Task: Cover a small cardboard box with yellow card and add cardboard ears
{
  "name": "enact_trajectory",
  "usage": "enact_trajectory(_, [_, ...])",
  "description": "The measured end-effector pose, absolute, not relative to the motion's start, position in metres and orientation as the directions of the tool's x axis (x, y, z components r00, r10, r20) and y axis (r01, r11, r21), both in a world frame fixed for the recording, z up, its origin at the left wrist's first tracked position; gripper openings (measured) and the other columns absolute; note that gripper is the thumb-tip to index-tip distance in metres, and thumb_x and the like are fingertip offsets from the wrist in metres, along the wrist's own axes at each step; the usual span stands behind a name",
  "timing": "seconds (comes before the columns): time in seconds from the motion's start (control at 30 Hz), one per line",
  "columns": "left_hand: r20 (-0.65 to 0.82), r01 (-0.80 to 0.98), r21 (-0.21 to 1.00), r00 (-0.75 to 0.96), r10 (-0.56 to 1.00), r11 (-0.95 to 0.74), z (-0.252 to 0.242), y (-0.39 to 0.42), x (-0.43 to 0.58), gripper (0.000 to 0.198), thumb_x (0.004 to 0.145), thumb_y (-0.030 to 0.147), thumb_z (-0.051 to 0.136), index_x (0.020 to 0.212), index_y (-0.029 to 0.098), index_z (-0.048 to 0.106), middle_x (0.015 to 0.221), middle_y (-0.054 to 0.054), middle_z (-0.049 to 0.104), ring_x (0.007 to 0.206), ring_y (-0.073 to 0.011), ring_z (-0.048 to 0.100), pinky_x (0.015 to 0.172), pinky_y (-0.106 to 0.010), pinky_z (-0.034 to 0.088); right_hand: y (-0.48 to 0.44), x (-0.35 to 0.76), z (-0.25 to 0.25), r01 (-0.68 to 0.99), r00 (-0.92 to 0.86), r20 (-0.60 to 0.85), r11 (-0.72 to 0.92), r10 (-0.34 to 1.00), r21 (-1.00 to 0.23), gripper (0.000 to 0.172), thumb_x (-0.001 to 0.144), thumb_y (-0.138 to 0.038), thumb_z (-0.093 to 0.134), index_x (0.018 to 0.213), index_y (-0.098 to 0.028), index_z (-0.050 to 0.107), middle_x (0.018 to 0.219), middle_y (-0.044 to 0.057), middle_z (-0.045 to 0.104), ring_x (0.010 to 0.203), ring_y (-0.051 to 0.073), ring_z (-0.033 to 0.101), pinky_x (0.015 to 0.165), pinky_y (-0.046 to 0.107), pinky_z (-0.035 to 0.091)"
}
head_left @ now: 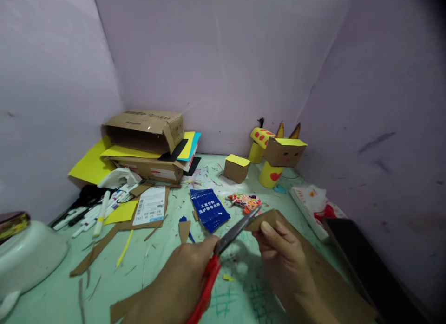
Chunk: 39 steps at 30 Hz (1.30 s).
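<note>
My left hand is wrapped round the red-handled scissors, whose metal blades point up and right. The tip lies at the near end of a long brown cardboard strip. My right hand pinches that strip between thumb and fingers, and the strip runs back under the arm to the lower right. Just behind the blades are a blue packet and a colourful patterned scrap.
Stacked cardboard boxes stand at the back left, near white markers. A small box and a yellow-and-cardboard animal figure are at the back. A white pot sits left, a black object right.
</note>
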State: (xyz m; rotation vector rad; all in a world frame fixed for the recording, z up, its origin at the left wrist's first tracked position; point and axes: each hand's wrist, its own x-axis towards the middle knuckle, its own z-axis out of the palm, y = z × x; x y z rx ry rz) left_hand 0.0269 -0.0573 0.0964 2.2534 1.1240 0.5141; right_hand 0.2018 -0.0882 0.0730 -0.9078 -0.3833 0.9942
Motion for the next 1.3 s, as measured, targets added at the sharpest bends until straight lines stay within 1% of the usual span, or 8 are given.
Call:
enact_trajectory(0.23, [-0.067,0.975,0.134,0.19,0.98,-0.18,0.095,-0.023,0.009,0.032,0.086,0.037,0.03,0.093,0.021,0.058,0.081,-0.015,0.069,0.077,-0.0341,0.065,0.058,-0.036,0.043,-0.082,0.203,0.066,-0.645,0.459,-0.19,0.179,0.868,-0.743,0.018,0.053,-0.026,0.08,0.057,-0.019,0.065,0.053,-0.004,0.058,0.061,0.011,0.055,0.063,0.023,0.049])
enact_trajectory(0.43, [-0.116,0.992,0.058,0.116,0.986,-0.11,0.09,-0.012,-0.002,0.038,0.086,0.037,0.028,0.102,0.02,0.058,0.09,-0.019,0.069,0.085,-0.0384,0.064,0.06,-0.04,0.044,-0.083,0.198,0.067,-0.688,0.449,-0.252,0.152,0.857,-0.71,0.018,0.05,-0.024,0.082,0.061,-0.017,0.069,0.061,-0.001,0.064,0.059,0.012,0.056,0.057,0.021,0.049])
enact_trajectory(0.53, [-0.059,0.978,0.153,0.154,0.986,-0.143,0.09,-0.014,0.0,0.035,0.085,0.037,0.032,0.102,0.02,0.057,0.09,-0.018,0.069,0.084,-0.0366,0.065,0.061,-0.039,0.044,-0.083,0.197,0.067,-0.704,0.433,-0.249,0.153,0.867,-0.694,0.019,0.05,-0.024,0.082,0.063,-0.018,0.07,0.062,-0.002,0.066,0.058,0.01,0.056,0.056,0.02,0.048])
enact_trajectory(0.73, [0.14,0.697,0.594,0.403,0.904,-0.403,0.085,-0.033,0.015,0.023,0.086,0.042,0.042,0.091,0.022,0.051,0.072,-0.002,0.065,0.067,-0.0185,0.061,0.062,-0.027,0.044,-0.083,0.197,0.067,-0.65,0.458,-0.172,0.197,0.872,-0.734,0.018,0.055,-0.028,0.08,0.067,-0.017,0.071,0.067,-0.001,0.067,0.062,0.011,0.056,0.06,0.02,0.047])
enact_trajectory(0.87, [0.228,0.535,0.763,0.303,0.925,-0.363,0.084,-0.047,0.024,0.021,0.083,0.041,0.048,0.09,0.022,0.049,0.063,0.003,0.059,0.052,-0.0133,0.054,0.052,-0.024,0.043,-0.086,0.194,0.065,-0.623,0.447,-0.158,0.18,0.881,-0.761,0.019,0.057,-0.03,0.078,0.071,-0.019,0.073,0.068,0.0,0.067,0.062,0.013,0.056,0.062,0.024,0.046])
enact_trajectory(0.97, [0.167,0.304,0.921,0.253,0.953,-0.242,0.087,-0.058,0.034,0.026,0.076,0.037,0.058,0.093,0.022,0.047,0.075,0.001,0.063,0.062,-0.0129,0.059,0.059,-0.024,0.048,-0.091,0.188,0.057,-0.589,0.368,-0.123,0.129,0.922,-0.798,0.018,0.064,-0.033,0.074,0.074,-0.019,0.072,0.06,0.001,0.064,0.056,0.014,0.054,0.06,0.027,0.045])
enact_trajectory(1.1, [0.041,0.148,0.986,0.208,0.977,-0.073,0.089,-0.068,0.047,0.036,0.065,0.029,0.066,0.094,0.022,0.044,0.079,0.0,0.063,0.069,-0.0148,0.061,0.065,-0.026,0.049,-0.096,0.181,0.045,-0.521,0.296,-0.085,0.086,0.951,-0.849,0.02,0.067,-0.033,0.073,0.07,-0.014,0.071,0.059,0.003,0.062,0.055,0.015,0.053,0.06,0.029,0.043])
enact_trajectory(1.3, [0.009,0.089,0.996,0.168,0.986,-0.024,0.081,-0.067,0.049,0.038,0.062,0.028,0.07,0.092,0.022,0.048,0.069,0.004,0.058,0.057,-0.011,0.054,0.054,-0.022,0.044,-0.094,0.176,0.045,-0.435,0.221,-0.122,-0.015,0.968,-0.9,0.025,0.063,-0.035,0.074,0.064,-0.011,0.068,0.061,0.005,0.061,0.06,0.016,0.053,0.061,0.03,0.042])
